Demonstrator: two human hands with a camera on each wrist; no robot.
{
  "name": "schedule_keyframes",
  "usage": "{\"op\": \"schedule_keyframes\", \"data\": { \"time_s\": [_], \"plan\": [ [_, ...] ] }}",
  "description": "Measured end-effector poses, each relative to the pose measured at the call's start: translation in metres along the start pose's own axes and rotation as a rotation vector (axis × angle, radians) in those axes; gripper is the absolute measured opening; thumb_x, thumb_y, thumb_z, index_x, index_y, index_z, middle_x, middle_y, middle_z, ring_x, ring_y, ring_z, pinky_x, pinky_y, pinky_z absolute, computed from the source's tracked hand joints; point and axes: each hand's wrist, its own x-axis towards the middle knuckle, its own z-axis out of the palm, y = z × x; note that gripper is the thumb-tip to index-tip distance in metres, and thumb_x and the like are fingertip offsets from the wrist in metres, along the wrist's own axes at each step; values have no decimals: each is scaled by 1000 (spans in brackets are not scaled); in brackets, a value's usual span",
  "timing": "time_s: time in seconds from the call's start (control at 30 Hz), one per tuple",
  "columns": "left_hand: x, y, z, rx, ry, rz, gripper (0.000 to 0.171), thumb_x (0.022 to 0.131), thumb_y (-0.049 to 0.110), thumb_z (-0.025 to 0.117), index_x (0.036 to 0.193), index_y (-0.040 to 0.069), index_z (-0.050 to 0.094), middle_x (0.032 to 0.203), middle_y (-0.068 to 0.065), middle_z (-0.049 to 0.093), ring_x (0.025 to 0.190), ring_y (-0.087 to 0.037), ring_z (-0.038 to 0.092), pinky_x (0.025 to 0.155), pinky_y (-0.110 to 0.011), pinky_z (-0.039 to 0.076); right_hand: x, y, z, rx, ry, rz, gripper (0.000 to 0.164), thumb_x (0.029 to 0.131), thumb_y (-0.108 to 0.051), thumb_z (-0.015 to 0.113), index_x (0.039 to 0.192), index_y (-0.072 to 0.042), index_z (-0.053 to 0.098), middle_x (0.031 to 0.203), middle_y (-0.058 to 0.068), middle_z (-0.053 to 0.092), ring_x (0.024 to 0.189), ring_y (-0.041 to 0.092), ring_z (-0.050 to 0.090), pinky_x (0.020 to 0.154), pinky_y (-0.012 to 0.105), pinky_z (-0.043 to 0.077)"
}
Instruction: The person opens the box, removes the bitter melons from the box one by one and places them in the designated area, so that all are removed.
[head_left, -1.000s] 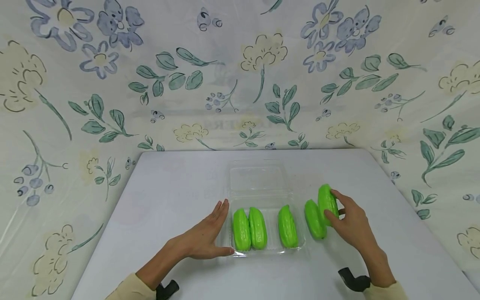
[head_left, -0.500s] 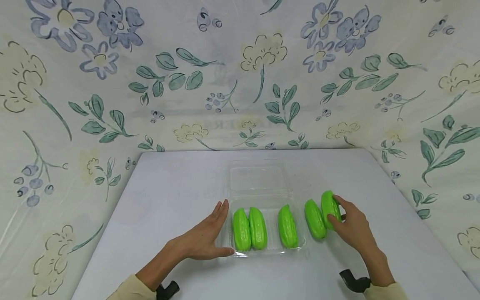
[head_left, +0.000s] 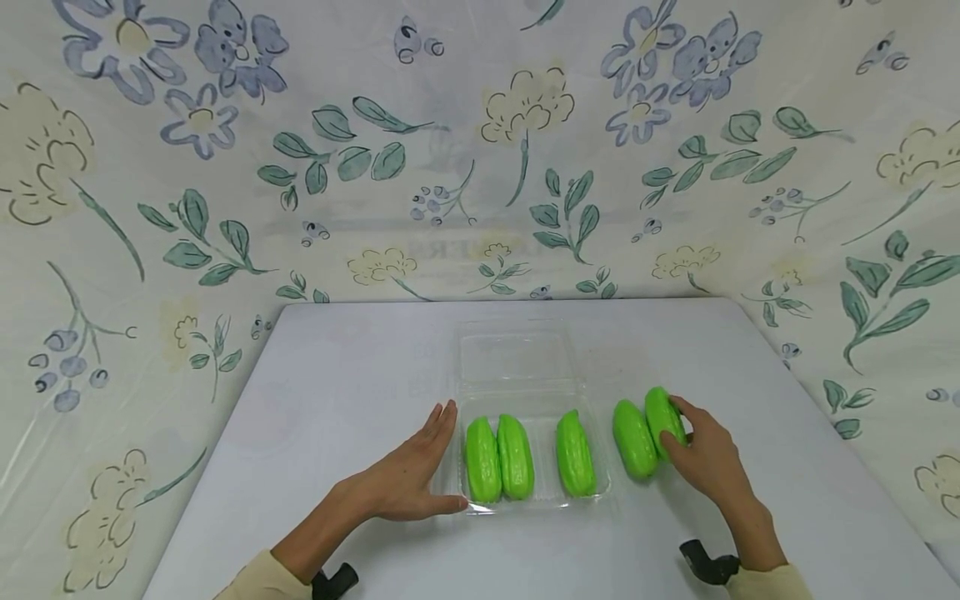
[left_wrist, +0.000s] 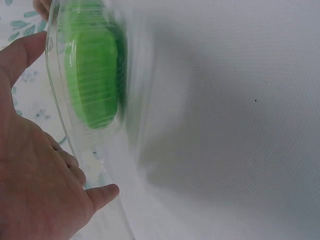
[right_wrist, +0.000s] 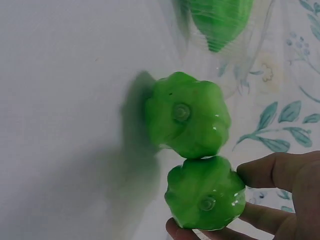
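Note:
My right hand (head_left: 705,454) pinches a glossy green ridged cucumber (head_left: 664,421) between thumb and fingers, at the right of the table. In the right wrist view this held cucumber (right_wrist: 205,195) lies side by side with a second loose cucumber (right_wrist: 187,115), their sides meeting. Just left of them is a clear plastic clamshell box (head_left: 543,425) with its lid laid back. Inside it lie three cucumbers, two together at the left and one cucumber (head_left: 576,454) at the right. Along the box's left side, my left hand (head_left: 408,475) rests with fingers straight, thumb at the front left corner.
The box's hinged lid (head_left: 513,358) lies flat behind its base. A white table (head_left: 345,358) bears everything, and a floral sheet (head_left: 465,167) rises behind its back edge and both sides. Black curved pieces (head_left: 708,562) sit at both wrists.
My right hand has brought its cucumber down toward the front and slightly right, beside the other loose one, which has shifted slightly right. The left hand and the box have stayed put.

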Motion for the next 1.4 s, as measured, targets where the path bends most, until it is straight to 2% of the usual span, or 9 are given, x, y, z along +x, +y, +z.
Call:
{"op": "schedule_keyframes", "data": {
  "time_s": [0.23,0.43,0.67,0.97,1.2,1.4],
  "plan": [
    [0,0,0,2,3,3,115,83,61,64,155,-3,0,163,-17,0,149,-30,0,114,-48,23,-2,10,7,-24,-50,49,58,92,-12,62,140,12,41,129,36,50,89,36,62,60,39,51],
    [0,1,0,-4,3,0,115,83,59,65,155,-3,0,162,-18,0,149,-31,1,114,-48,23,-4,13,9,-32,-45,35,58,92,-13,63,140,11,41,128,36,51,89,36,62,62,42,51],
    [0,1,-1,-6,-10,-15,115,83,59,65,155,-2,-1,163,-16,-2,149,-29,-1,114,-47,22,-3,12,5,-59,-72,25,59,92,-17,63,140,10,42,129,34,52,93,39,63,59,39,52],
    [1,0,-2,1,-12,-13,116,83,62,63,156,-1,-2,163,-16,-1,149,-30,0,114,-47,23,0,12,-2,-81,-108,33,59,95,-24,62,139,10,43,130,35,51,98,46,62,60,43,54],
    [-2,0,-3,7,4,5,116,83,63,63,155,-3,-1,162,-17,0,148,-31,0,114,-48,23,6,9,-11,-128,-91,4,58,95,-25,62,139,9,44,127,36,53,103,52,58,66,54,53],
    [-3,-1,-4,14,9,-1,117,83,60,66,155,-3,-3,162,-17,-1,149,-29,-2,115,-46,22,9,1,-18,-111,-47,-22,62,97,-33,60,142,5,43,129,35,53,107,53,56,70,58,52]
  ]
}}
